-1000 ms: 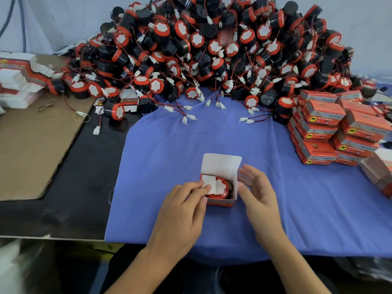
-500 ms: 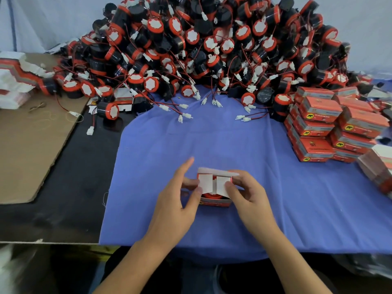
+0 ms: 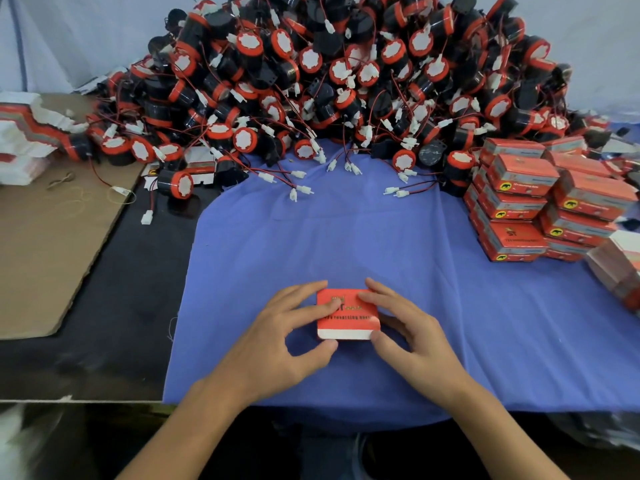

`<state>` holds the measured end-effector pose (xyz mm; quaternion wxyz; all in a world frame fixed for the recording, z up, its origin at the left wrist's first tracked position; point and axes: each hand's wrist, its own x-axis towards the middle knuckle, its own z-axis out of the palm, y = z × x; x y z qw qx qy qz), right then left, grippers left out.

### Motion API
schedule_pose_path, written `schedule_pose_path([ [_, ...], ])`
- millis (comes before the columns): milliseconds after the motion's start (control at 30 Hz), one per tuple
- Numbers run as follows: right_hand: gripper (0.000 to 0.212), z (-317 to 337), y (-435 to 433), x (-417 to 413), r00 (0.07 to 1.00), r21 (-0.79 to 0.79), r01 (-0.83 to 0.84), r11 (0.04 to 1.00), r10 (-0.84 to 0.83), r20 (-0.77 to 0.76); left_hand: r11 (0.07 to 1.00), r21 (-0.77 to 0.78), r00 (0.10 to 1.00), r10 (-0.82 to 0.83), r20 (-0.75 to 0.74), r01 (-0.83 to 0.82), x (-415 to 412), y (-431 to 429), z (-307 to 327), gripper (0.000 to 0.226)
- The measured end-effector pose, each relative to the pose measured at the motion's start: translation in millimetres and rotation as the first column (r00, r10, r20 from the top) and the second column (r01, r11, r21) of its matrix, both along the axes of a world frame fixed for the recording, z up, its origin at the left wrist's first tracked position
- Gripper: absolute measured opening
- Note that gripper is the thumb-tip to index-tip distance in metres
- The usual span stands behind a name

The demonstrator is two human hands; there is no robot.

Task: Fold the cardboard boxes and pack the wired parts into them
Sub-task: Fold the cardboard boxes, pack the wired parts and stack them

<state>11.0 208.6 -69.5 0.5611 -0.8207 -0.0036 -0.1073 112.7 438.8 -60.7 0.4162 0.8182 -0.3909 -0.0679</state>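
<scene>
A small red cardboard box (image 3: 347,318) lies on the blue cloth (image 3: 346,237) near the front edge, its red lid folded down and a white tuck flap showing along its near side. My left hand (image 3: 277,337) grips its left side, fingers on the lid and thumb at the near corner. My right hand (image 3: 412,337) grips the right side the same way. The part inside is hidden. A big heap of black-and-red wired parts (image 3: 346,81) with white connectors fills the back of the table.
Closed red boxes (image 3: 540,202) are stacked at the right, with more at the right edge. Flat unfolded box blanks (image 3: 24,133) lie at the far left beside a brown cardboard sheet (image 3: 45,230). Loose parts and wires trail onto the black tabletop (image 3: 138,289).
The box was open with the part showing; both hands folded the side flaps in, then brought the red lid down over them. The lid now lies flat under my fingers.
</scene>
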Motion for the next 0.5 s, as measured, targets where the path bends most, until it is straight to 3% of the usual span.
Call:
schedule_pose_path([
  [333, 0.042, -1.7, 3.6, -4.1, 0.988, -0.250, 0.102, 0.963, -0.069, 0.138, 0.999, -0.030, 0.996, 0.046, 0.082, -0.043, -3.0, -0.1, -7.5, 0.045],
  [500, 0.033, 1.4, 7.7, -2.5, 0.970, -0.282, 0.163, 0.946, -0.102, 0.219, 0.992, -0.098, 0.988, 0.089, 0.129, -0.076, -4.9, -2.6, -8.7, 0.038],
])
